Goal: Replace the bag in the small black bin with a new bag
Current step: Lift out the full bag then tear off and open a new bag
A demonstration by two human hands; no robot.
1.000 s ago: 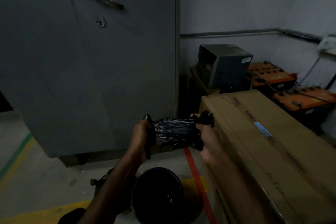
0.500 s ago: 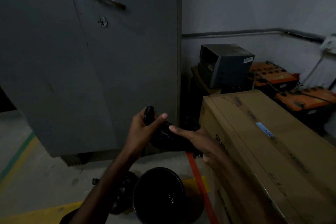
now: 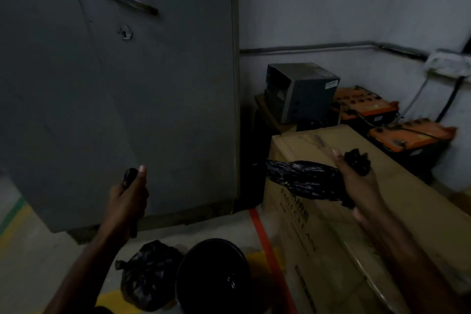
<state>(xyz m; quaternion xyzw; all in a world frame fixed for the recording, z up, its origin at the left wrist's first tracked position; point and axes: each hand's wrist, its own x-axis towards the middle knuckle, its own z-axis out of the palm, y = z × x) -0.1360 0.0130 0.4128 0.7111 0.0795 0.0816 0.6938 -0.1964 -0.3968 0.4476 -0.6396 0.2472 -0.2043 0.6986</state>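
The small black bin (image 3: 214, 275) stands open on the floor at the bottom centre. A tied, full black bag (image 3: 150, 275) lies on the floor touching its left side. My left hand (image 3: 128, 199) is held up in front of the cabinet, shut on a narrow folded black bag (image 3: 130, 176) that sticks out above and below the fist. My right hand (image 3: 356, 181) is over the cardboard box, shut on a crumpled bundle of black bags (image 3: 303, 178) that points left. The two hands are well apart.
A tall grey metal cabinet (image 3: 127, 84) fills the left. A long cardboard box (image 3: 382, 211) lies on the right, close to the bin. Behind it sit a grey device (image 3: 303, 89) and two orange-topped batteries (image 3: 367, 104). A red floor line (image 3: 265, 245) runs beside the box.
My hands, together on the black plastic a moment ago, have pulled apart. The right took the bundle right, over the box; the left kept a folded piece. The tied bag on the floor now shows.
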